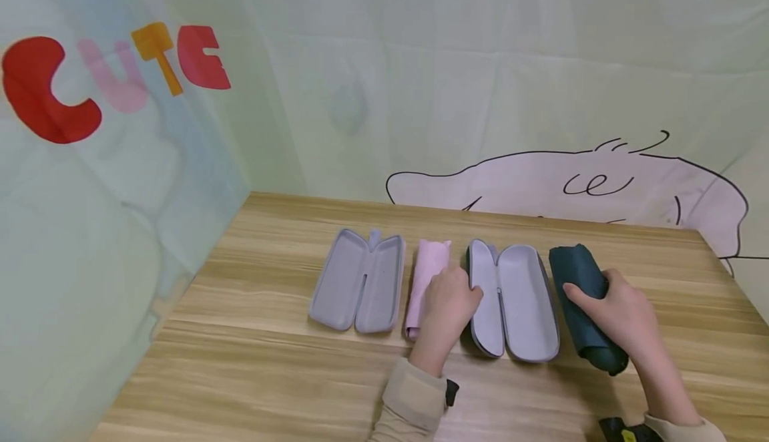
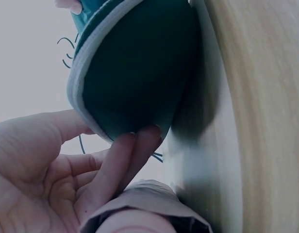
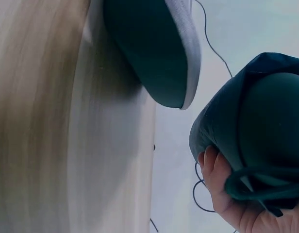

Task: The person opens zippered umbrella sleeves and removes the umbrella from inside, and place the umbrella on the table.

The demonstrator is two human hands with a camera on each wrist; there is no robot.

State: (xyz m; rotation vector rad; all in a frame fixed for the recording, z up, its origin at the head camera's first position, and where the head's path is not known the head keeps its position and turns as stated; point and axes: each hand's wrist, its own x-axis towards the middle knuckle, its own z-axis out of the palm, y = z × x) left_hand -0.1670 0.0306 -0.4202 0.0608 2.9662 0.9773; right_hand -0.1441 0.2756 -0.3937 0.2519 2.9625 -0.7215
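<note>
In the head view, an open hard case (image 1: 531,302) with a pale grey lining lies between my hands. Its outside is dark green in the left wrist view, where the case's shell (image 2: 135,73) has a light rim. My left hand (image 1: 449,298) pinches the left half, thumb at the rim and fingertips against the outer shell. My right hand (image 1: 627,312) grips a dark green folded umbrella (image 1: 579,275) to the right of the case. The right wrist view shows the umbrella's rounded end and cord loop (image 3: 266,182), held above the tabletop.
A pink rolled bundle (image 1: 428,268) lies just left of the green case, partly behind my left hand. Farther left is a second open grey case (image 1: 339,288). All stand on a wooden table (image 1: 240,362), with a printed cloth (image 1: 360,95) hanging behind it.
</note>
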